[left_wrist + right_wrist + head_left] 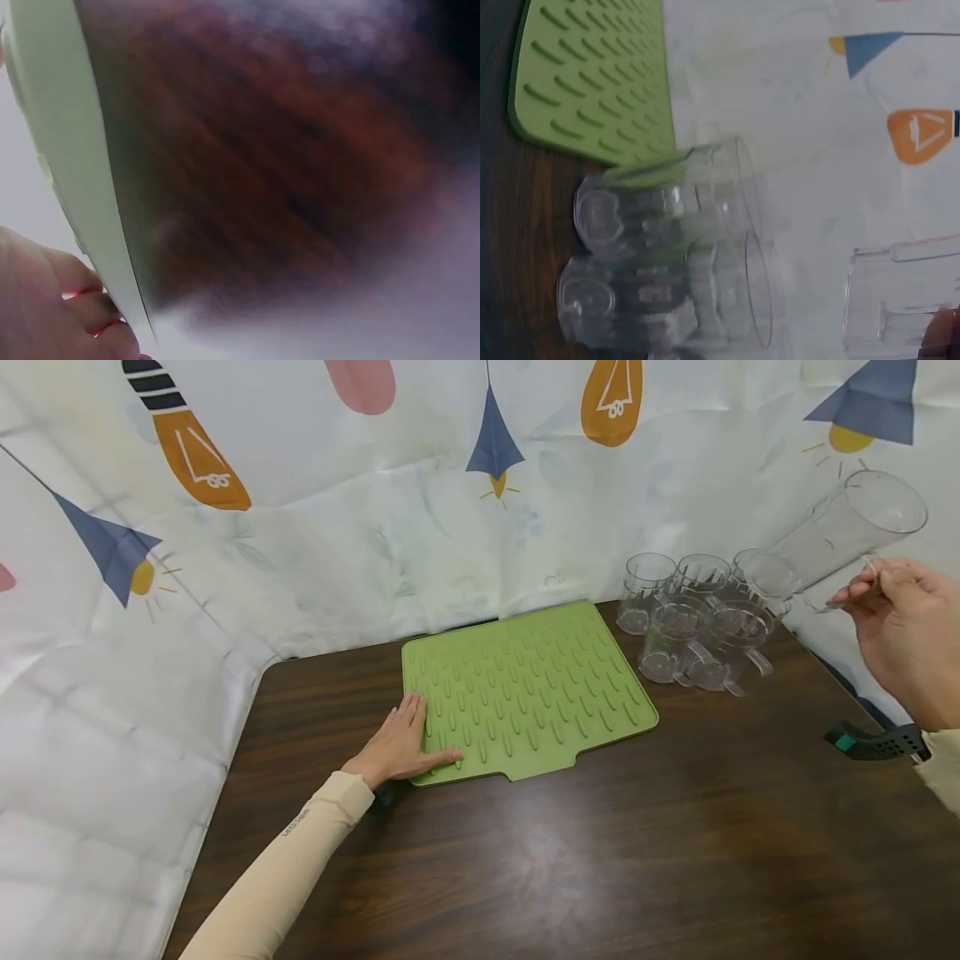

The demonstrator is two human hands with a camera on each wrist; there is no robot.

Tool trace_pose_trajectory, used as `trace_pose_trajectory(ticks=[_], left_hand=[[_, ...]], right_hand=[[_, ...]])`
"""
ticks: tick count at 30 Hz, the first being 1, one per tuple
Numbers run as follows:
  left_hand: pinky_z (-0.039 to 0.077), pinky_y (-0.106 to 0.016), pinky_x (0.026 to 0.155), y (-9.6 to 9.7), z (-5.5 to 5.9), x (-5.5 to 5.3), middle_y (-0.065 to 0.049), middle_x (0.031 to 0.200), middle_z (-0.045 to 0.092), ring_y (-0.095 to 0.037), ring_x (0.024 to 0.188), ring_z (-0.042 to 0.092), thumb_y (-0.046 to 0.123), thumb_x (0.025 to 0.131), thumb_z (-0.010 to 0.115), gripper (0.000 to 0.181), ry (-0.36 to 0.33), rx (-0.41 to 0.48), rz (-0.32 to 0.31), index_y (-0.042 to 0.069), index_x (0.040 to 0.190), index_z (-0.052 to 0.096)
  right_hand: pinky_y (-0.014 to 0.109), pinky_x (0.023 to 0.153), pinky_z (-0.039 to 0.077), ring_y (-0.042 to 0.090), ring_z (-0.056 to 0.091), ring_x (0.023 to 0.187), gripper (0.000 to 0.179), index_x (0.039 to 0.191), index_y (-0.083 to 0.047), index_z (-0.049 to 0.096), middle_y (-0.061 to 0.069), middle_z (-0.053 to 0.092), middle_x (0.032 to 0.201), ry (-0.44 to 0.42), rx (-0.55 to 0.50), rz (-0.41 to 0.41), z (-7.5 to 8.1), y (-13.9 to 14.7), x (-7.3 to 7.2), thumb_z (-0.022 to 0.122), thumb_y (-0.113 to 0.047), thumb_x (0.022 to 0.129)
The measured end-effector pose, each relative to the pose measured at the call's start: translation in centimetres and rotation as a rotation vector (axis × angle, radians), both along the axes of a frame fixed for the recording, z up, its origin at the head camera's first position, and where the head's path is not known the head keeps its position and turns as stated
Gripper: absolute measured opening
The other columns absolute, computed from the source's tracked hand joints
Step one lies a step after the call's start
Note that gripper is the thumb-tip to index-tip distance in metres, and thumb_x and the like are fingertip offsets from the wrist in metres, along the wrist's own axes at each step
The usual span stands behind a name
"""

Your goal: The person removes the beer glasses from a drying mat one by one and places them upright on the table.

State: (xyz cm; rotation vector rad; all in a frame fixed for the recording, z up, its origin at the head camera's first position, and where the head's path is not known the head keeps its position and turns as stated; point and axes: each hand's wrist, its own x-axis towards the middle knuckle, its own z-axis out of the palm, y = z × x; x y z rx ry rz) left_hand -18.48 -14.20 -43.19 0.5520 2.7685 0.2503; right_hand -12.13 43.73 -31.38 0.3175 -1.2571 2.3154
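A green ribbed drying mat [525, 681] lies on the dark wooden table. My left hand [397, 745] rests flat on its left edge, fingers straight and thumb spread to the right; in the left wrist view the fingers [94, 307] lie along the mat's edge. At the far right my right hand [903, 627] pinches the handle of a clear mug [840, 531], raised off the table with its rim tilted up to the right. Several clear mugs [677, 639] stand grouped just right of the mat, their handles toward the front.
The wooden table [480, 860] runs to a white patterned curtain [337, 560] close behind the mat and mugs. Curtain cloth also bounds the left side. The table's right edge passes under my right arm. In the right wrist view, two mugs [660, 300] stand near the mat corner.
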Motion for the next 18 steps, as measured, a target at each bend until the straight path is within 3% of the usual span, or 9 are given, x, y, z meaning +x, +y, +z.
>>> trace_pose_trajectory(ticks=[7,15,18], left_hand=[[0.009,-0.055,0.135,0.0,0.1,-0.1,-0.026,0.174,0.0,-0.038,0.164,0.0,0.076,0.091,0.058,0.121,-0.009,-0.004,-0.006,-0.005,0.164,0.005],[0.009,-0.055,0.135,0.0,0.2,-0.2,-0.026,0.174,0.0,-0.038,0.164,0.0,0.075,0.092,0.058,0.12,-0.016,-0.015,-0.02,-0.005,0.164,0.005],[0.009,-0.055,0.135,0.0,0.2,-0.2,-0.026,0.174,0.0,-0.038,0.164,0.0,0.075,0.092,0.057,0.12,-0.016,-0.016,-0.021,-0.005,0.164,0.005]], right_hand=[[0.028,0.07,0.057,0.025,0.065,0.069,0.031,0.086,0.013,0.059,0.017,0.067,0.077,0.083,-0.032,0.0,-1.8,2.1,0.5,0.041,0.002,0.108],[0.021,0.073,0.056,0.018,0.064,0.072,0.027,0.087,0.007,0.057,0.01,0.064,0.083,-0.072,0.072,-0.088,-4.3,3.4,1.8,0.046,-0.006,0.108],[0.022,0.072,0.056,0.019,0.064,0.071,0.026,0.088,0.007,0.056,0.01,0.064,0.083,-0.093,0.036,-0.081,-5.0,3.6,2.1,0.046,-0.006,0.108]])
